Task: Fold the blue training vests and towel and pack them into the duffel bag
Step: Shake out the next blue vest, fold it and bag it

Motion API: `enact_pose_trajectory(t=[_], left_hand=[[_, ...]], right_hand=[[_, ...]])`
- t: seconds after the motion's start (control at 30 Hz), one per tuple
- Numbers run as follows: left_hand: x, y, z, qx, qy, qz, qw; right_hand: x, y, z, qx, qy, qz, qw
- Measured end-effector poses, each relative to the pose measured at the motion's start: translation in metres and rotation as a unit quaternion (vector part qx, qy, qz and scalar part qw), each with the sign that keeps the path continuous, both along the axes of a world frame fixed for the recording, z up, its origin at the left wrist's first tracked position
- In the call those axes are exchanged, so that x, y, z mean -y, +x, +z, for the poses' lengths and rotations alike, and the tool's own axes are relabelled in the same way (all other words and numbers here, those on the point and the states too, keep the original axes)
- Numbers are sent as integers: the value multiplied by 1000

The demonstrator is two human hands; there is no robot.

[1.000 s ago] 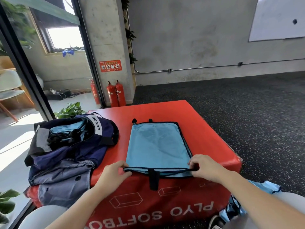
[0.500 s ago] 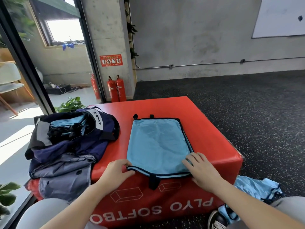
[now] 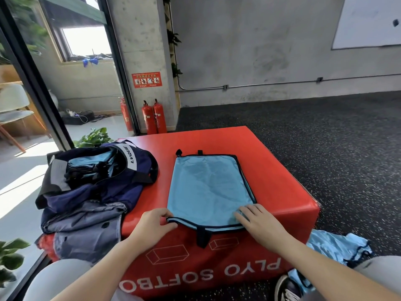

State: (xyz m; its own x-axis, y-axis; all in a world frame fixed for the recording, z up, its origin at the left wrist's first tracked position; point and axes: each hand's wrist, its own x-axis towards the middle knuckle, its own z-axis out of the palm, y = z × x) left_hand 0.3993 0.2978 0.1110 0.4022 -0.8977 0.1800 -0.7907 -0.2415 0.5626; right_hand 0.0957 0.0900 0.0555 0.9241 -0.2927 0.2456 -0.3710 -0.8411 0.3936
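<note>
Lying flat now on the red plyo box surface, the blue vest, with its near hem at the front edge and a black strap dangling over the drop. Having let go of the hem pinched a second ago, the right hand, now resting with straight, released fingers pressing the near right corner smooth. Gripping the near left corner between thumb and curled fingers, the left hand. Looking like a fold just squared off and being flattened, with one more fold away from the body probably still to come before packing. Sitting open just to the left on the same surface, the navy duffel bag, already showing folded blue cloth inside. Waiting on the floor by the right knee, more loose blue fabric, so well short of finished. Leaving bare red room beyond and right of the vest for folding; keeping little margin at the near edge, where sliding off seems possible.
</note>
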Motion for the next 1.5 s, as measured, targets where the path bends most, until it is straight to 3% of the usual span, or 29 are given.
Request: enact_pose_trajectory(t=[0.17, 0.33, 0.5, 0.67, 0.93, 1.1, 1.33, 1.5], left_hand=[[0, -2, 3, 1, 2, 5, 1000], [-2, -8, 11, -8, -8, 21, 1000], [-1, -5, 19, -55, -52, 25, 997], [6, -2, 38, -110, -72, 9, 991], [54, 28, 57, -191, -140, 25, 971], [110, 48, 45, -190, -151, 73, 967], [188, 73, 20, -166, -120, 115, 972], [216, 86, 3, -137, -88, 130, 978]], right_hand=[[8, -4, 4, 36, 8, 39, 999], [11, -11, 24, 60, 192, -27, 979], [-1, -19, 59, 232, 437, -108, 862], [9, -13, 94, 298, 531, -117, 785], [59, 22, 121, 370, 611, -84, 695], [110, 56, 106, 373, 604, -121, 694], [172, 87, 89, 320, 569, -198, 731], [192, 100, 78, 251, 488, -263, 794]])
